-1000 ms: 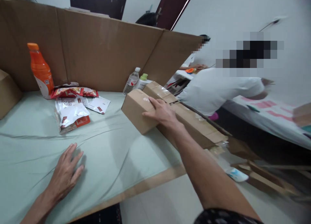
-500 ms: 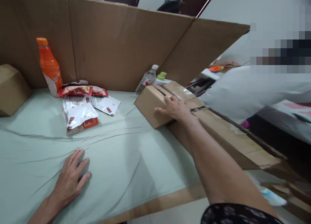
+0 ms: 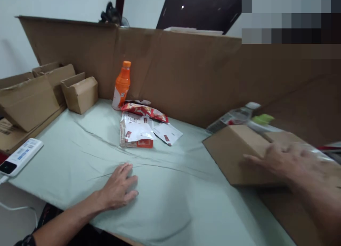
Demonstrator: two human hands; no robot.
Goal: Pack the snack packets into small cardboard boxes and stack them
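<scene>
My left hand [image 3: 119,185] lies flat on the pale green cloth [image 3: 165,192], fingers stretched out and holding nothing. My right hand [image 3: 287,160], smeared by motion, rests on a small cardboard box [image 3: 226,153] at the right. Its thumb lies apart along the box's near face; the other fingertips are blurred over the top. Beyond my left hand are white packets [image 3: 140,128], a flat white sachet [image 3: 169,133] and a red snack packet [image 3: 145,111]. An orange bottle [image 3: 122,86] stands upright behind them.
A tall cardboard wall [image 3: 186,71] runs along the back. Open cardboard boxes [image 3: 29,100] and a smaller one [image 3: 82,96] sit at the left, near a white power bank [image 3: 22,157] with a cable. A clear bottle [image 3: 237,114] and a green cap [image 3: 262,118] show behind the right box.
My view has swung left, bringing the left boxes and power bank into sight. My left hand still lies on the cloth, and my right hand is still on the box.
</scene>
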